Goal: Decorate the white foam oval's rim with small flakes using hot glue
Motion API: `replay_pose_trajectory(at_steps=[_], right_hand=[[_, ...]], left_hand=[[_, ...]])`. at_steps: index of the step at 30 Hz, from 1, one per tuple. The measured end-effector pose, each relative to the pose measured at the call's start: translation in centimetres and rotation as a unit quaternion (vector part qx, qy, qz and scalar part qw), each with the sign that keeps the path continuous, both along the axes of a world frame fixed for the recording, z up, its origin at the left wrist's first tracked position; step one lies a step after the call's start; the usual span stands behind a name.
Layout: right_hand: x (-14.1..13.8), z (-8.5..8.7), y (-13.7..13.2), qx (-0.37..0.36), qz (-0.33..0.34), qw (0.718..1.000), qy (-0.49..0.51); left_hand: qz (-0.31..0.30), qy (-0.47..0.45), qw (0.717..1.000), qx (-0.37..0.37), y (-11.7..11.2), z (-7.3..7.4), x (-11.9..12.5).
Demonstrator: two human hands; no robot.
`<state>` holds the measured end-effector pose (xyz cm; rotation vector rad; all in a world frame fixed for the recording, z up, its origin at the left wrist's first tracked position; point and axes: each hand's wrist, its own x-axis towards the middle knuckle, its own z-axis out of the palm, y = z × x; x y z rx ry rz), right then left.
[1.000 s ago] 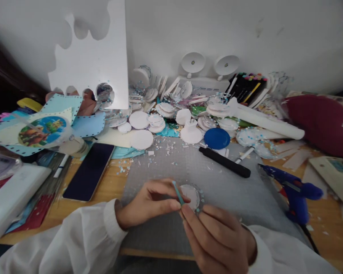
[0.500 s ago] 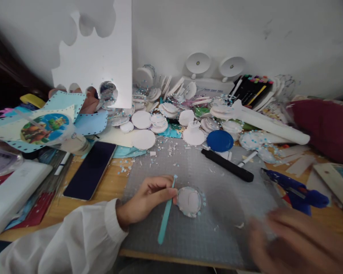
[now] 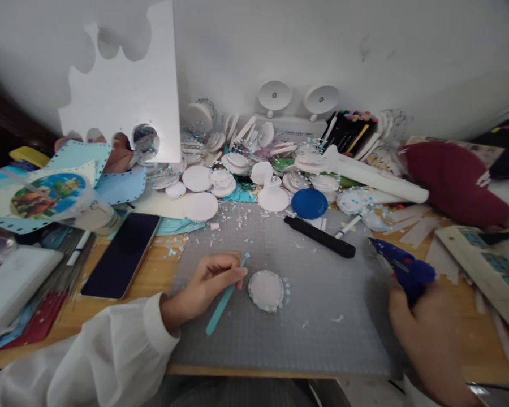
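The white disc (image 3: 266, 290) is edged; your left hand (image 3: 207, 282) pinches a separate teal strip (image 3: 219, 311). Right hand (image 3: 430, 330), three o'clock, at glue gun (image 3: 405, 270): grip unclear.

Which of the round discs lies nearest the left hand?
The white disc with pale blue bits at its edge, lying on the grey mat just beside the left hand. The other discs, including the blue disc, sit farther back.

Open mat (image 3: 322, 345) right of disc (image 3: 266, 290), black tool (image 3: 320, 237) beyond
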<state>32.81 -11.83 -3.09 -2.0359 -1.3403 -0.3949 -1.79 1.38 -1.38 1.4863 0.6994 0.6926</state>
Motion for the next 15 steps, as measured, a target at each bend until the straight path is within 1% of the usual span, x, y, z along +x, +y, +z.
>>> replay_pose_trajectory(at_steps=[2,4,5,7,8,9,11,12,14,15], right_hand=[[0.2,-0.1,0.3,-0.038,-0.036,0.999,0.010],[0.3,0.6,0.5,-0.064,-0.082,0.993,0.054],[0.3,1.2,0.5,-0.062,-0.116,0.989,0.069],[0.1,2.9,0.9,-0.034,-0.181,0.981,0.063],[-0.3,3.8,1.2,-0.006,-0.206,0.977,0.048],[-0.8,4.7,1.5,0.009,-0.210,0.977,0.043],[-2.5,6.2,2.6,0.002,-0.186,0.980,0.073],[-3.6,6.7,3.2,-0.015,-0.157,0.983,0.098],[-6.0,7.0,4.5,0.006,-0.076,0.985,0.154],[-7.2,6.9,5.2,0.004,-0.019,0.985,0.171]], left_hand=[[-0.004,0.006,1.000,0.004,0.0,0.0,0.0],[-0.011,0.000,1.000,0.002,0.0,0.0,0.1],[-0.016,-0.007,1.000,-0.001,-0.1,0.1,0.1],[-0.028,-0.022,0.999,-0.007,-0.1,0.2,0.2],[-0.033,-0.025,0.999,-0.010,-0.2,0.2,0.2],[-0.039,-0.023,0.999,-0.013,-0.2,0.3,0.2],[-0.049,-0.015,0.999,-0.015,-0.3,0.4,0.2],[-0.052,-0.010,0.999,-0.013,-0.3,0.5,0.2],[-0.058,-0.008,0.998,-0.013,-0.4,0.7,0.1],[-0.061,-0.007,0.998,-0.016,-0.4,0.8,0.1]])
